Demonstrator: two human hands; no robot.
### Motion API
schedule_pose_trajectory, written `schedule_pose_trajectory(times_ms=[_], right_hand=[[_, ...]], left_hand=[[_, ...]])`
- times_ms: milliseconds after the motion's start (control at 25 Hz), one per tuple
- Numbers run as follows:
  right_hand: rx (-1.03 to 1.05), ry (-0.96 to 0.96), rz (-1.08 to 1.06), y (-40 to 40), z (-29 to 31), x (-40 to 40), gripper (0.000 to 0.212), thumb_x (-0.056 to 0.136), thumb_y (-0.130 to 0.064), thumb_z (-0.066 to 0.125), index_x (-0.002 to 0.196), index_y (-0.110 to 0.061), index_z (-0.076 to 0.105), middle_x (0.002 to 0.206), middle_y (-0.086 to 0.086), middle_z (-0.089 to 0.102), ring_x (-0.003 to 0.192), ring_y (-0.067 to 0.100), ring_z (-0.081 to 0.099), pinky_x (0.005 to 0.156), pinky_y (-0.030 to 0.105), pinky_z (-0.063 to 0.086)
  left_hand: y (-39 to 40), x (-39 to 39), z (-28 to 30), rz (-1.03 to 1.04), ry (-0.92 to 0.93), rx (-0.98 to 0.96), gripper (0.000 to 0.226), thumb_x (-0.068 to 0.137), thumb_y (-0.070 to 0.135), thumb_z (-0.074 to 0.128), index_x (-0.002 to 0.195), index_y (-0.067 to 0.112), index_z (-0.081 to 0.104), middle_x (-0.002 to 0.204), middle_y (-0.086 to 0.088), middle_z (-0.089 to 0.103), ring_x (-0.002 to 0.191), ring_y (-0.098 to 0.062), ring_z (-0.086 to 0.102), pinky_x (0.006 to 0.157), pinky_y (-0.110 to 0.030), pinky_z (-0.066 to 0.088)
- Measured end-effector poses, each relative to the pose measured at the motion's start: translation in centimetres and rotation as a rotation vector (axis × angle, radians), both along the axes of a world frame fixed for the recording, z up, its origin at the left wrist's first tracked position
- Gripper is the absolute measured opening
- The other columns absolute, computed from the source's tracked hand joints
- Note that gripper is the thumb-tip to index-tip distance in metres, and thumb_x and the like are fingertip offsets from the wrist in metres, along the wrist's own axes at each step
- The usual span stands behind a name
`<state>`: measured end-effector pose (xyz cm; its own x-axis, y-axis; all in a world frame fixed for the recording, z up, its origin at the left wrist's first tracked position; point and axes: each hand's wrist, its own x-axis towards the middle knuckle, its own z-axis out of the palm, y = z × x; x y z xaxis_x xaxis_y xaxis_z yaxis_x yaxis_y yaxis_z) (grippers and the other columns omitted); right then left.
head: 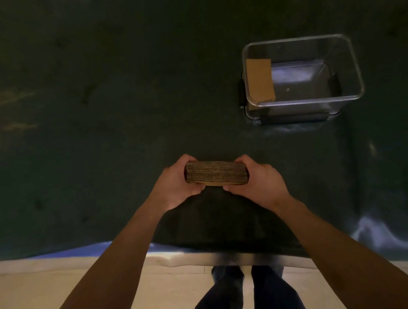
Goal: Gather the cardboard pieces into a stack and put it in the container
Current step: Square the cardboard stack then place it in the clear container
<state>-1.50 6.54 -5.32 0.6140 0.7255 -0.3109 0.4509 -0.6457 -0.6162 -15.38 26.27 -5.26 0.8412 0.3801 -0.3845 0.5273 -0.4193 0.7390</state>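
I see the stack (216, 173) held above the dark table (91, 116), near-left of the bin (305, 102): left hand (173, 183) clamps one end, right hand (259, 181) the other. One card (260, 79) leans against the bin's left inner wall.

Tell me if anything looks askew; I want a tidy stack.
One cardboard piece leans tilted against the left wall inside the clear container, not flat. The stack held between both hands looks squared.
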Motion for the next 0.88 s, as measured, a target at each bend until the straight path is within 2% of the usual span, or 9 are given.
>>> schedule_pose_trajectory(times_ms=[120, 200, 280, 440, 560, 720, 880], right_hand=[[-0.040, -0.037, 0.037, -0.1, 0.2, 0.0, 0.058, 0.071, -0.056, 0.075, 0.116, -0.037, 0.044, 0.107, -0.009, 0.069, 0.094, 0.014, 0.067, 0.078, 0.033, 0.055], [-0.083, 0.004, 0.054, 0.0, 0.3, -0.1, 0.061, 0.072, -0.054, 0.075, 0.120, -0.034, 0.043, 0.110, -0.006, 0.069, 0.099, 0.017, 0.067, 0.082, 0.037, 0.056], [-0.074, -0.023, 0.056, 0.1, 0.5, 0.0, 0.061, 0.073, -0.055, 0.074, 0.120, -0.034, 0.041, 0.110, -0.005, 0.069, 0.097, 0.017, 0.067, 0.081, 0.040, 0.057], [-0.056, -0.068, 0.081, 0.1, 0.7, 0.4, 0.061, 0.074, -0.055, 0.073, 0.120, -0.034, 0.038, 0.109, -0.005, 0.068, 0.094, 0.017, 0.067, 0.078, 0.037, 0.057], [-0.131, -0.031, 0.104, 0.2, 0.7, 0.3, 0.060, 0.077, -0.051, 0.072, 0.123, -0.029, 0.040, 0.110, -0.001, 0.069, 0.097, 0.020, 0.067, 0.080, 0.037, 0.056], [-0.056, -0.112, 0.062, 0.2, 0.9, 0.5, 0.053, 0.076, -0.053, 0.071, 0.115, -0.032, 0.041, 0.102, -0.004, 0.070, 0.088, 0.019, 0.069, 0.077, 0.040, 0.058], [-0.121, -0.038, 0.061, 0.0, 0.7, -0.1, 0.052, 0.078, -0.047, 0.072, 0.117, -0.027, 0.043, 0.105, -0.001, 0.070, 0.093, 0.022, 0.068, 0.080, 0.042, 0.057]], left_hand=[[-0.6, -0.4, -0.1, -0.006, 0.027, 0.025, 0.053, 0.071, 0.024, 0.086, 0.107, 0.039, 0.051, 0.092, 0.014, 0.069, 0.086, 0.000, 0.067, 0.078, -0.023, 0.055], [-1.1, -0.6, -0.3, -0.014, 0.090, 0.040, 0.056, 0.072, 0.027, 0.086, 0.112, 0.037, 0.047, 0.092, 0.014, 0.068, 0.086, -0.004, 0.068, 0.078, -0.028, 0.056], [-1.0, -0.4, -0.2, 0.010, 0.080, 0.054, 0.057, 0.072, 0.030, 0.084, 0.111, 0.040, 0.044, 0.091, 0.014, 0.068, 0.087, -0.005, 0.068, 0.077, -0.028, 0.055], [-0.9, -0.2, 0.0, 0.014, 0.060, 0.072, 0.057, 0.072, 0.032, 0.083, 0.107, 0.046, 0.040, 0.089, 0.016, 0.068, 0.084, -0.003, 0.067, 0.073, -0.023, 0.052], [-1.6, -0.1, -0.1, 0.005, 0.106, 0.104, 0.055, 0.075, 0.030, 0.081, 0.111, 0.038, 0.041, 0.089, 0.015, 0.066, 0.086, -0.008, 0.067, 0.074, -0.025, 0.051], [-1.2, 0.0, 0.0, 0.050, 0.017, 0.120, 0.054, 0.073, 0.029, 0.082, 0.109, 0.038, 0.043, 0.089, 0.013, 0.068, 0.081, -0.003, 0.067, 0.070, -0.020, 0.051], [-2.3, -0.3, -0.6, 0.045, 0.102, 0.117, 0.051, 0.077, 0.028, 0.079, 0.118, 0.026, 0.048, 0.094, 0.008, 0.068, 0.087, -0.014, 0.068, 0.072, -0.024, 0.047]])
